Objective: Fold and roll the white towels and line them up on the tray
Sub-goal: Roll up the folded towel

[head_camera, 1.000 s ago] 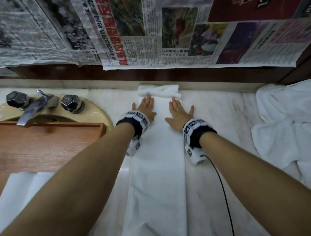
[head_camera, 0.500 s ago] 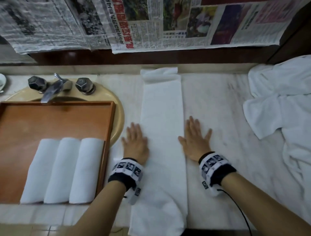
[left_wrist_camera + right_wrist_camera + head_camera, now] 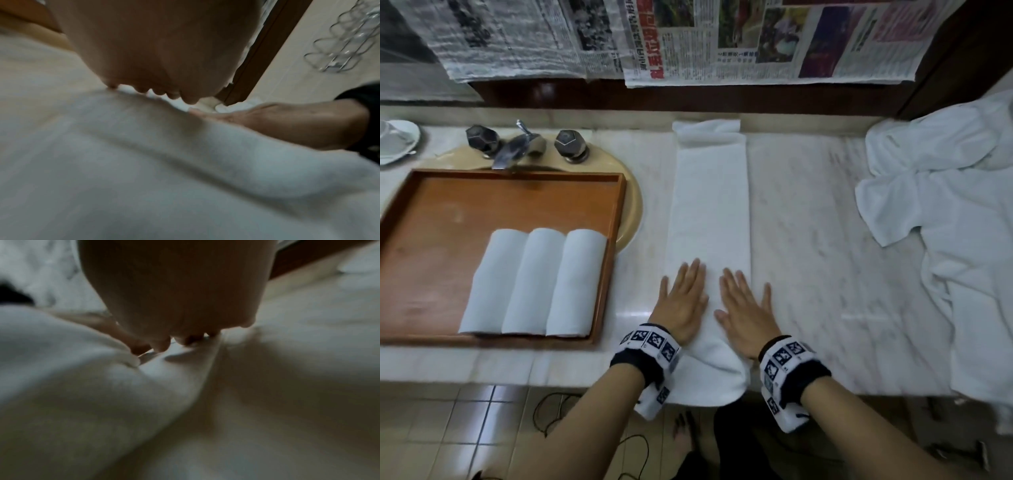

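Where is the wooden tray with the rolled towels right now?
In the head view, the brown wooden tray sits at the left over the beige sink, below the metal faucet, holding three rolled white towels.

Two bare forearms, no sleeves, each ending in a wristband: a white strap (image 3: 650, 342) printed with black-and-white square coded markers over a black cuff on the left wrist, and a matching band (image 3: 787, 359) on the right. A small white camera block (image 3: 654, 399) hangs beneath each wrist. A thin black cable (image 3: 633, 442) trails below. The hands (image 3: 681, 305) wear no gloves or rings.
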